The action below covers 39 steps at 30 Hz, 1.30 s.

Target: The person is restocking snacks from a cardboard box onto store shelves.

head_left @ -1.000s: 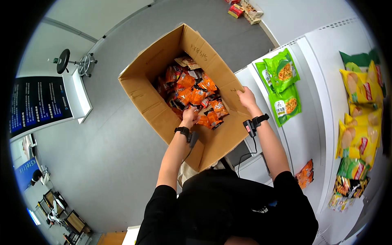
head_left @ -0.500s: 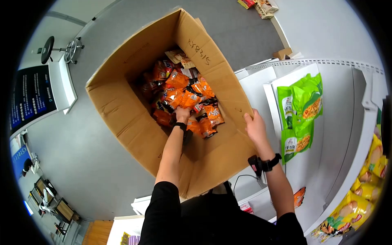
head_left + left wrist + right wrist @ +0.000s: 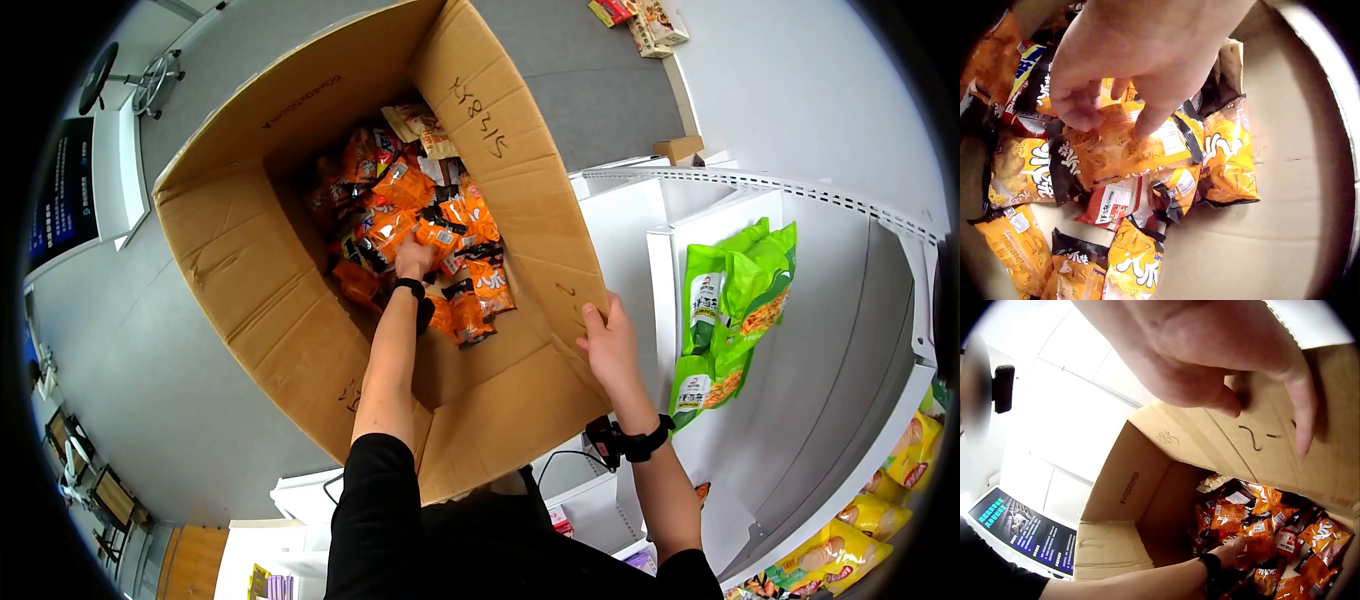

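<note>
A large open cardboard box (image 3: 540, 220) holds a heap of snack bags, mostly orange with black ends. My left hand (image 3: 412, 260) is reached down into it. In the left wrist view the thumb and curled fingers of that hand pinch the top of an orange snack bag (image 3: 1129, 147), which lies across other bags. My right hand (image 3: 612, 350) grips the right rim of the box, and its thumb and a finger (image 3: 1304, 419) show over the cardboard in the right wrist view. Beige packets (image 3: 425, 130) lie at the far end of the heap.
White shelving (image 3: 840, 350) stands close on the right, with green snack bags (image 3: 735, 290) on it and yellow bags (image 3: 835, 550) lower down. Small cartons (image 3: 655, 25) sit on the floor beyond. A screen (image 3: 62, 190) and a wheeled stool (image 3: 155, 85) are at the left.
The box shows larger and farther left in the head view, while the shelf's green bags have shifted right and down. My left hand stays among the orange bags; the right stays at the rim.
</note>
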Available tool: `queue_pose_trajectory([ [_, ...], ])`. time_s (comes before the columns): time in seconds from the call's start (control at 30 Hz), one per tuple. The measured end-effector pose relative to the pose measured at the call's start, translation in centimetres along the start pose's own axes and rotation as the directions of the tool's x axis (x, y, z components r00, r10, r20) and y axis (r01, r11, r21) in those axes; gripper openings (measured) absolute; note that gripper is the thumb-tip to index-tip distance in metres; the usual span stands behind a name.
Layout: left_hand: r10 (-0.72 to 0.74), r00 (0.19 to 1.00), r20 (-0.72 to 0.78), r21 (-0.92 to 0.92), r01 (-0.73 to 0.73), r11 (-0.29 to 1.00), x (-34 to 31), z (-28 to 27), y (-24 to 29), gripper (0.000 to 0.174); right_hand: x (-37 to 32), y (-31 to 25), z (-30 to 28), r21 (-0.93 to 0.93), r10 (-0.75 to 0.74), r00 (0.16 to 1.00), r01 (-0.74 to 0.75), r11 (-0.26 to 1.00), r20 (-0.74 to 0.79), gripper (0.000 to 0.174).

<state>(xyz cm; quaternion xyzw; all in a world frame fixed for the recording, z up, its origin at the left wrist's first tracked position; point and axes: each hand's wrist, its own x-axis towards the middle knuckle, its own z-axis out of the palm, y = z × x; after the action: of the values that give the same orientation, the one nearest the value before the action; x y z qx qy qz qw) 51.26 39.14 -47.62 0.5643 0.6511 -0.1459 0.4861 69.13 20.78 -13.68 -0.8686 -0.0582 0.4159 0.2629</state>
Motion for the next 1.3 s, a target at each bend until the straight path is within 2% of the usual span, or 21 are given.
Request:
queue_pose_trajectory([
  [0.03, 0.002, 0.999, 0.048, 0.03, -0.003, 1.0, -0.2, -0.3, 0.2, 0.057, 0.0, 0.0, 0.0, 0.003, 0.001, 1.0, -0.001, 1.0, 0.002, 0.033],
  [0.1, -0.009, 0.999, -0.031, 0.153, 0.013, 0.988, -1.8, -0.6, 1.3, 0.056, -0.1, 0.0, 0.0, 0.012, 0.009, 1.0, -0.009, 1.0, 0.003, 0.034],
  [0.17, -0.009, 0.998, -0.067, 0.233, 0.024, 0.972, -3.0, -0.7, 2.0, 0.054, 0.3, 0.7, 0.1, -0.018, -0.057, 0.998, 0.056, 0.998, -0.013, 0.035],
  [0.2, 0.0, 0.999, -0.042, 0.21, 0.009, 0.978, -2.3, 0.3, 1.1, 0.053, 0.4, 1.1, 0.1, -0.034, -0.089, 0.996, 0.089, 0.995, -0.023, 0.035],
  [0.27, 0.043, 0.994, 0.103, 0.004, -0.044, 0.999, 1.9, 3.4, -2.5, 0.051, 0.4, 1.2, 0.3, -0.024, -0.109, 0.992, 0.108, 0.994, -0.067, 0.035],
  [0.33, 0.088, 0.966, 0.244, -0.213, -0.035, 0.976, 6.7, 7.0, -6.8, 0.049, 0.3, 1.3, 0.3, -0.016, -0.124, 0.988, 0.123, 0.992, -0.092, 0.035],
  [0.37, 0.059, 0.962, 0.266, -0.057, -0.046, 0.997, 5.0, 5.9, -5.8, 0.047, 0.4, 1.4, 0.4, -0.014, -0.126, 0.987, 0.126, 0.992, -0.094, 0.035],
  [0.4, 0.047, 0.985, 0.165, -0.007, -0.047, 0.999, 0.5, 3.1, -2.8, 0.04, 0.4, 1.6, 0.5, -0.01, -0.128, 0.987, 0.127, 0.992, -0.095, 0.036],
  [0.43, 0.003, 0.985, 0.17, -0.17, 0.026, 0.985, 3.6, 5.9, -5.4, 0.037, 0.4, 1.6, 0.6, -0.021, -0.136, 0.986, 0.135, 0.991, -0.1, 0.036],
  [0.5, 0.023, 0.94, 0.341, -0.321, 0.094, 0.942, -5.5, -0.4, 1.2, 0.037, 0.4, 1.7, 0.6, -0.046, -0.147, 0.983, 0.142, 0.989, -0.113, 0.036],
  [0.57, 0.027, 0.915, 0.403, -0.315, 0.111, 0.942, -7.7, -2.0, 2.9, 0.034, 0.4, 1.6, 0.6, -0.059, -0.157, 0.981, 0.151, 0.987, -0.118, 0.036],
  [0.7, 0.016, 0.868, 0.496, -0.304, 0.156, 0.94, -8.7, -2.8, 2.6, 0.032, 0.6, 1.4, 0.5, -0.082, -0.133, 0.984, 0.124, 0.989, -0.116, 0.036],
  [0.73, 0.025, 0.858, 0.514, -0.313, 0.16, 0.936, -11.4, -4.5, 4.0, 0.032, 0.8, 1.5, 0.5, -0.088, -0.139, 0.984, 0.129, 0.988, -0.113, 0.036],
  [0.77, 0.051, 0.829, 0.557, -0.333, 0.166, 0.928, -14.8, -6.9, 5.7, 0.033, 1.1, 1.8, 0.5, -0.093, -0.146, 0.983, 0.136, 0.986, -0.112, 0.037],
  [0.83, 0.109, 0.814, 0.571, -0.356, 0.126, 0.926, -17.4, -8.7, 6.7, 0.034, 1.1, 1.9, 0.5, -0.091, -0.152, 0.981, 0.142, 0.986, -0.118, 0.037],
  [0.9, 0.223, 0.781, 0.584, -0.478, 0.109, 0.871, -20.2, -10.3, 7.2, 0.035, 1.0, 1.7, 0.6, -0.078, -0.155, 0.979, 0.146, 0.986, -0.129, 0.037],
  [0.97, 0.264, 0.787, 0.558, -0.446, 0.017, 0.895, -22.5, -12.1, 7.7, 0.035, 1.2, 1.9, 0.7, -0.07, -0.151, 0.981, 0.143, 0.987, -0.12, 0.038],
  [1.1, 0.386, 0.728, 0.567, -0.508, -0.06, 0.859, -27.9, -15.4, 7.7, 0.03, 2.2, 2.7, 1.2, -0.053, -0.198, 0.969, 0.192, 0.98, -0.149, 0.042],
  [1.13, 0.411, 0.731, 0.544, -0.509, -0.102, 0.855, -28.8, -16.0, 7.4, 0.031, 1.5, 2.5, 0.9, 0.074, -0.168, 0.98, 0.176, 0.982, -0.109, 0.043],
  [1.2, 0.529, 0.686, 0.5, -0.579, -0.189, 0.793, -29.7, -16.7, 6.4, 0.034, -0.4, 2.0, -0.2, 0.309, -0.128, 0.992, 0.126, 0.943, -0.015, 0.046],
  [1.3, 0.654, 0.64, 0.404, -0.659, -0.292, 0.693, -32.2, -17.9, 5.5, 0.034, -3.9, 1.7, -1.6, 0.505, -0.061, 0.998, 0.043, 0.862, 0.019, 0.046],
])
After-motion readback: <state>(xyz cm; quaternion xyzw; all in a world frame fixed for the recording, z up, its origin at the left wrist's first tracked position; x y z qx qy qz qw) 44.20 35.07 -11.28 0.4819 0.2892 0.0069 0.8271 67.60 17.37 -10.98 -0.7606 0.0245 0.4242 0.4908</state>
